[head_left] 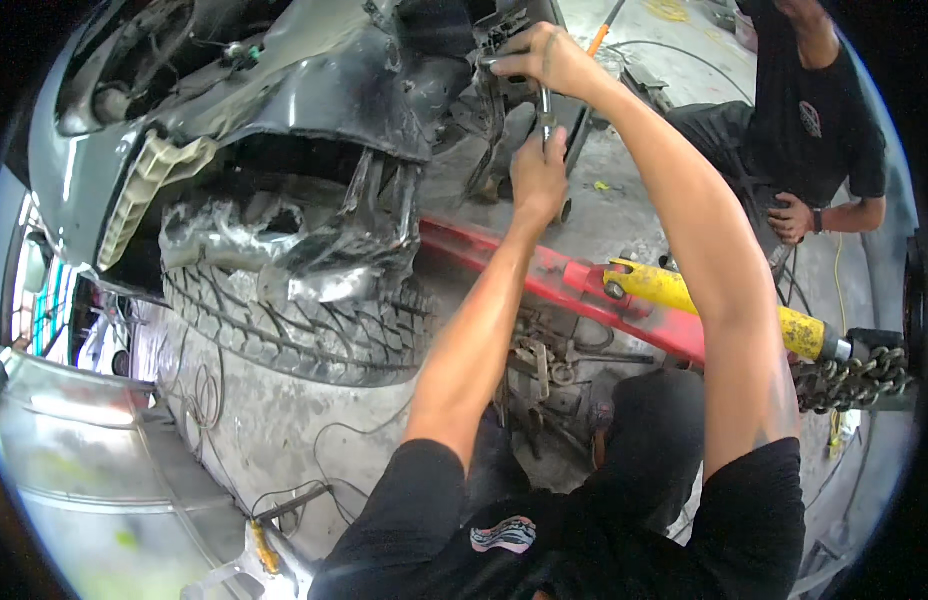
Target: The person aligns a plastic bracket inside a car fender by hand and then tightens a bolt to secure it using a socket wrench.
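Curving away below and left of the tire, a silver panel stands apart from the work. Above the tire's left end, a pale bracket sits on the dark car body with no bumper cover over it, so that stripping looks done. The tire itself seems to be in place, and the crumpled pieces along its top suggest that this area is left to deal with. Up and right of the tire, the left hand is wrapped round the lower end of a slim metal tool. Just above it, the right hand bends its fingers over the tool's upper end, by a ragged dark part of the car's front; whether they pinch the tool or that part, I cannot tell. With the tool up at that part, the job seems midway rather than finished. Right of the tire, a red beam slants away with a yellow cylinder above it, apparently set up already, though I cannot see whether it pulls on anything. Farther right of the tire are a co-worker's hand and, lower down, a heavy chain bunched by the cylinder's end
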`<state>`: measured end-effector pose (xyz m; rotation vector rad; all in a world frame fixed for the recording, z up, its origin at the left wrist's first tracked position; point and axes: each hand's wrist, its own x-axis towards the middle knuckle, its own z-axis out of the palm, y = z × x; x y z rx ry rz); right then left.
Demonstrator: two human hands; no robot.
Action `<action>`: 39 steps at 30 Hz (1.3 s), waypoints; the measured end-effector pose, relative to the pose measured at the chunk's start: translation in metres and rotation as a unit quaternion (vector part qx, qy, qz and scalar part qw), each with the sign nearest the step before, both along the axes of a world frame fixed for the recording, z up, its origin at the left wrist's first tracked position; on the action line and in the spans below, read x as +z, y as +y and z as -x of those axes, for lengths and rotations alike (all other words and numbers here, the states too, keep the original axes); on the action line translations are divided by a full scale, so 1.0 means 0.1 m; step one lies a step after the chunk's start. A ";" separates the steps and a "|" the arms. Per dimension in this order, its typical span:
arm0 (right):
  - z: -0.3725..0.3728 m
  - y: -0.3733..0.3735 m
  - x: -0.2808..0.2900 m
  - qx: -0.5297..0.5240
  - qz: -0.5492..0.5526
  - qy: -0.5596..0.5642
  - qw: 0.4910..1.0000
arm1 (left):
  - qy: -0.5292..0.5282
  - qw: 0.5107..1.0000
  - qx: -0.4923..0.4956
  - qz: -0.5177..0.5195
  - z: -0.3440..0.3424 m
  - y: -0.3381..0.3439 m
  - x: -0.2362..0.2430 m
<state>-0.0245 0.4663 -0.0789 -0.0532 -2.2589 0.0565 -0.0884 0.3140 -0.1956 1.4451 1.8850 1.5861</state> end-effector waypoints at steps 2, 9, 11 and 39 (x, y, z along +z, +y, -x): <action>-0.05 -0.54 0.14 -0.015 0.370 -0.061 0.927 | -0.081 0.991 0.039 0.094 -0.03 -0.55 0.25; -0.09 -0.47 0.21 0.034 0.496 -0.039 0.867 | 0.106 0.994 0.027 -0.019 0.02 -0.59 0.27; -0.19 -0.36 0.07 -0.018 0.439 -0.032 0.898 | -0.047 0.994 -0.065 0.070 -0.10 -0.42 0.23; -0.03 -0.18 -0.22 -0.111 -0.207 0.034 0.971 | 0.017 0.975 -0.126 -0.181 0.29 1.39 0.07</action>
